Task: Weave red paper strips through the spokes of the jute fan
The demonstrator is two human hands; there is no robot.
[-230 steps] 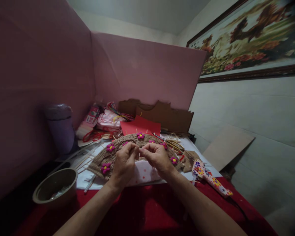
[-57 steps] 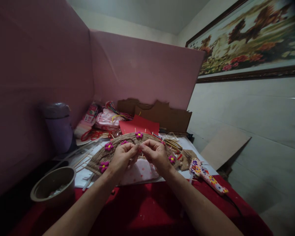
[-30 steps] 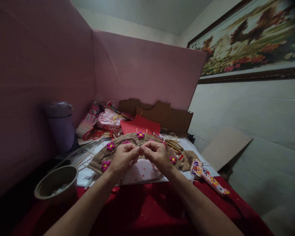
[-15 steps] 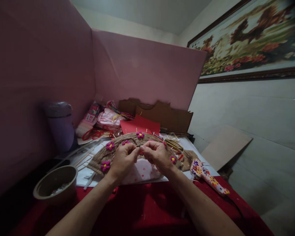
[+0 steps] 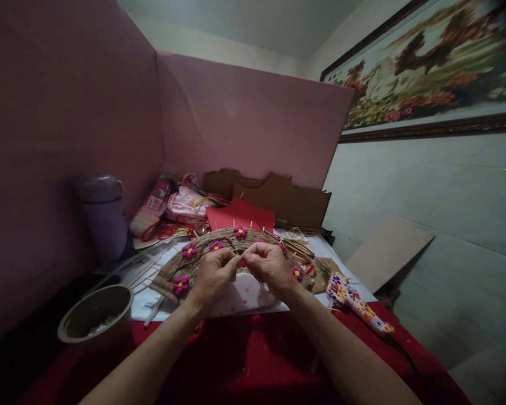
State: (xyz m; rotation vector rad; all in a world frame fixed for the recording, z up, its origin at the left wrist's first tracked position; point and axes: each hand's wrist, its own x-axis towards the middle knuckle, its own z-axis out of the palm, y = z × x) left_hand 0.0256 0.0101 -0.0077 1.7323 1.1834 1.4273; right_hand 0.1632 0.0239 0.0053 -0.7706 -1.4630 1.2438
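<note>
My left hand (image 5: 214,275) and my right hand (image 5: 270,269) meet with pinched fingers in front of a fan-shaped piece wound with brown cord (image 5: 164,279). Between the fingertips is something small, with a bit of red showing; its kind is too small to make out. Magenta flowers with yellow centres, such as the flower at the left (image 5: 180,285), dot the brown fan. Thin sticks poke out along its curved edge. Below my hands lies a white cloth with red dots (image 5: 240,293), partly covered by my wrists.
A brown bowl (image 5: 127,298) with clear bits inside stands at the left, before a purple tumbler (image 5: 105,222). On the right lies a flower-patterned glue gun (image 5: 358,306) with a cord. Red paper (image 5: 240,214) and torn cardboard (image 5: 295,199) sit behind the fan.
Both hands stay in nearly the same place. The fingertips have shifted slightly against each other, and a little more red shows between them.
</note>
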